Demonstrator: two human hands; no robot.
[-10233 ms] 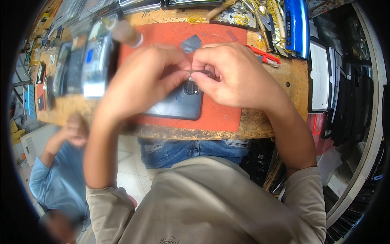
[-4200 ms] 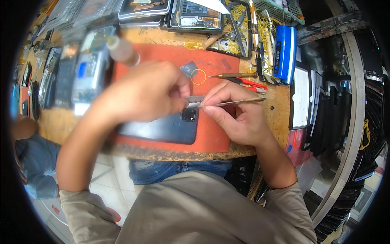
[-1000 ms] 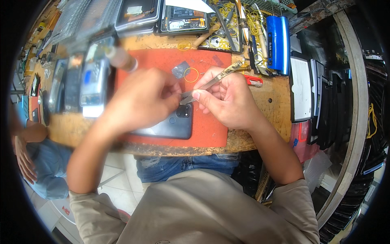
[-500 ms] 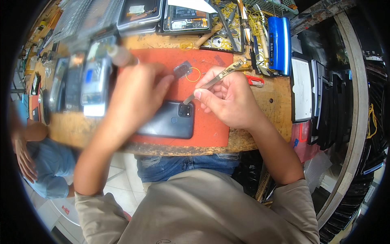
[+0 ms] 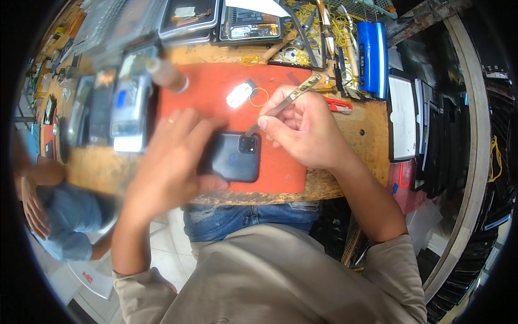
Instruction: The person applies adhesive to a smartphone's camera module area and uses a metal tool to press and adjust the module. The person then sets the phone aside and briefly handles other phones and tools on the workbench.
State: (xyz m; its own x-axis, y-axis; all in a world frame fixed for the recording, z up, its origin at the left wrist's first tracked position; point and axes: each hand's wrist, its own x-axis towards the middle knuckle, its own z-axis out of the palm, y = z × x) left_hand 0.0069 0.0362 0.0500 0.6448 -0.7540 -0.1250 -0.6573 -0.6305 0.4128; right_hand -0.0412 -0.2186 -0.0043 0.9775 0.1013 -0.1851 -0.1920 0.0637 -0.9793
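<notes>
A dark phone [image 5: 229, 156] lies back up on the orange mat [image 5: 280, 178], its square camera module [image 5: 249, 144] at the upper right corner. My left hand [image 5: 170, 162], slightly blurred, grips the phone's left part, thumb along the near edge and fingers at the far one. My right hand [image 5: 299, 127] pinches a slim metal tool [image 5: 287, 105] with a patterned end, its tip touching near the module's upper left. Beyond them lie a small shiny sheet [image 5: 238, 96] and a thin yellow rubber band [image 5: 259, 106].
Phones [image 5: 127, 113] and a bottle [image 5: 170, 77] stand left; trays of parts [image 5: 248, 29] line the back. A red-handled tool [image 5: 341, 106] and a blue case [image 5: 372, 59] are at right. A co-worker's hand [image 5: 35, 210] hangs at lower left, beside the bench's worn edge [image 5: 318, 194].
My left hand has left the tool tip and moved down and left onto the phone. My right hand still holds the tool in much the same place.
</notes>
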